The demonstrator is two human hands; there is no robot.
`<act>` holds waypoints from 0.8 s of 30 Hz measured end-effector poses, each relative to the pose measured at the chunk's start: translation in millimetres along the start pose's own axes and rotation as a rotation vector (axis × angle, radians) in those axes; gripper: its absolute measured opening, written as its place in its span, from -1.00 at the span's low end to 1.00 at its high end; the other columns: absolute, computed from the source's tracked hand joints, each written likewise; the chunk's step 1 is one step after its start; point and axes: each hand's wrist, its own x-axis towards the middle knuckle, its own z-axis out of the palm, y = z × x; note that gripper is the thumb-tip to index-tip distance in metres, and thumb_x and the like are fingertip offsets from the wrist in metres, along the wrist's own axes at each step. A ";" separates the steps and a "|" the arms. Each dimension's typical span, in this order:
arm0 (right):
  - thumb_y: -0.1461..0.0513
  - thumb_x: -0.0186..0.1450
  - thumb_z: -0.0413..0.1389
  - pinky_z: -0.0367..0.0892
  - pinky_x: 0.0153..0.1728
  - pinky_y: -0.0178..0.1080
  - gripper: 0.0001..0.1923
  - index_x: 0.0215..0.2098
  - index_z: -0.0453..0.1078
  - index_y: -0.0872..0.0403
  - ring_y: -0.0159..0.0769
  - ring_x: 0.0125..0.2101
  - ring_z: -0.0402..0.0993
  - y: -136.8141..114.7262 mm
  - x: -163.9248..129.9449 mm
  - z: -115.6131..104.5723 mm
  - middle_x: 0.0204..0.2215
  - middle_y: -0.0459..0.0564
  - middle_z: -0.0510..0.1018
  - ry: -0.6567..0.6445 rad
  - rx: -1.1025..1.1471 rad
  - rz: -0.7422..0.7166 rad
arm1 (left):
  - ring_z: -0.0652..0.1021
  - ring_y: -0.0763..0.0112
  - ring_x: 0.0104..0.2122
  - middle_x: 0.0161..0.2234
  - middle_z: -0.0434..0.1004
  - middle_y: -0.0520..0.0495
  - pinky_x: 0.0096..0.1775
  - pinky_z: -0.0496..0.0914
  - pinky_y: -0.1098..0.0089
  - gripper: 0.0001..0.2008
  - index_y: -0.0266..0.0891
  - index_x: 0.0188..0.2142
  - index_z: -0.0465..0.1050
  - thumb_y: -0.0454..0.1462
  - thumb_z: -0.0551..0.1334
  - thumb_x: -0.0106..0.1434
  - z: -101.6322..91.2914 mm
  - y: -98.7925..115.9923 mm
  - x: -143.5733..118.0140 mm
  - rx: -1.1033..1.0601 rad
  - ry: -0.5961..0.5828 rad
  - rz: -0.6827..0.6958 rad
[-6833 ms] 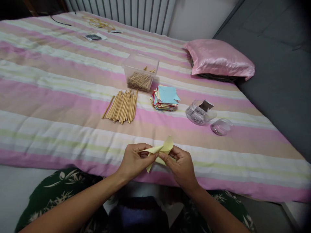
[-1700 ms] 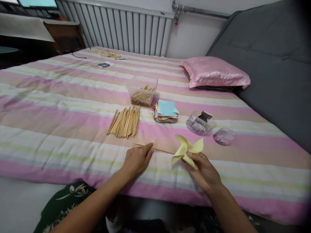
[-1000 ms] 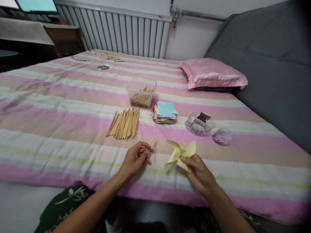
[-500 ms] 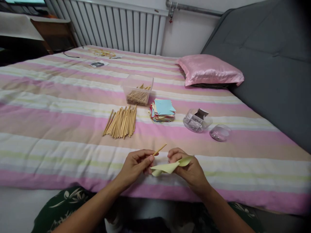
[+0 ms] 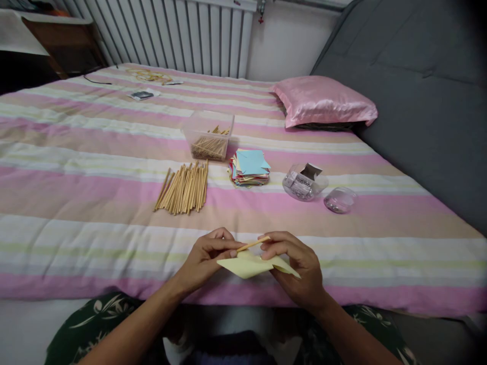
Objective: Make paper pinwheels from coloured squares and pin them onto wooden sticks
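Fingers of the left hand (image 5: 205, 258) are pinched together on a thin wooden stick (image 5: 253, 244), while the right hand (image 5: 294, 263) closes its thumb and fingertips on the folded yellow paper (image 5: 249, 266) and meets the stick's far end. Both hands sit low in the centre of the frame, just over the near edge of the striped blanket (image 5: 95, 197), the paper lying flat between them. Further up, mid-frame, a loose bundle of sticks (image 5: 182, 182) lies left of a stack of coloured paper squares (image 5: 249, 168), with a clear box of sticks (image 5: 208, 136) behind them. Two small clear containers (image 5: 304, 181) sit to the right, and a pink pillow (image 5: 323, 101) lies in the upper right.
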 end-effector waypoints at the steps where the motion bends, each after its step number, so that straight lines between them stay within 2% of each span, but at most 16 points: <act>1: 0.41 0.10 0.16 0.36 -0.21 -0.23 -0.83 -0.36 0.42 0.05 -0.26 -0.21 0.45 -0.1 0.1 -0.3 -0.26 0.03 0.49 0.006 -0.006 -0.002 | 0.34 0.43 -0.38 -0.43 0.27 -0.02 -0.34 0.22 0.42 -0.79 -0.10 -0.21 0.57 -0.30 0.25 0.16 0.1 -0.6 0.2 0.004 -0.005 0.006; 9: 0.45 0.05 0.14 0.35 -0.27 -0.24 -0.77 -0.36 0.40 0.06 -0.27 -0.26 0.46 -0.5 -1.9 -0.2 -0.30 0.01 0.51 0.027 -0.040 -0.008 | 0.38 0.37 -0.33 -0.38 0.32 -0.07 -0.29 0.23 0.36 -0.79 -0.08 -0.21 0.57 -0.28 0.25 0.15 1.8 -3.2 0.8 0.038 -0.042 0.032; 24: 0.42 0.07 0.16 0.36 -0.34 -0.26 -0.81 -0.38 0.40 0.05 -0.30 -0.33 0.46 3.4 -2.0 3.3 -0.37 -0.02 0.50 0.049 -0.053 0.009 | 0.39 0.43 -0.37 -0.35 0.32 -0.07 -0.32 0.31 0.41 -0.84 -0.18 -0.31 0.60 -0.26 0.23 0.17 3.1 -1.2 2.4 0.000 -0.044 0.030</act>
